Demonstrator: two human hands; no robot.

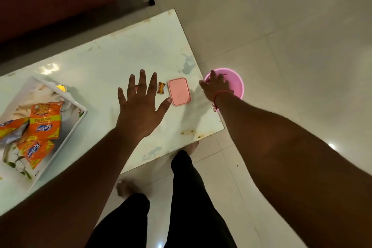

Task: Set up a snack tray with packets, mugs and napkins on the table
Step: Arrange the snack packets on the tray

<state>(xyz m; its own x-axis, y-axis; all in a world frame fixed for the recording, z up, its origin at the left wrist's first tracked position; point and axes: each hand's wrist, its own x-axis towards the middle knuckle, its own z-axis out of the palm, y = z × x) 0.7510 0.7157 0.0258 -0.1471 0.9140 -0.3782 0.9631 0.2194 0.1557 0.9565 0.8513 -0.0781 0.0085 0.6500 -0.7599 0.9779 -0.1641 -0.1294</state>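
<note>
On the table point(112, 54), my left hand point(141, 102) hovers flat with fingers spread, beside the pink box point(179, 91). My right hand point(216, 86) reaches into the pink tub point(235, 80); grip unclear. The tray point(79, 116) holds 3 packets point(45, 124). A careless sweep could knock the box off the edge.

table point(112, 56) glossy white, chipped; snack packets point(44, 123) shiny foil; pink box point(179, 91) matt plastic; floor point(291, 36) glossy tile.
</note>
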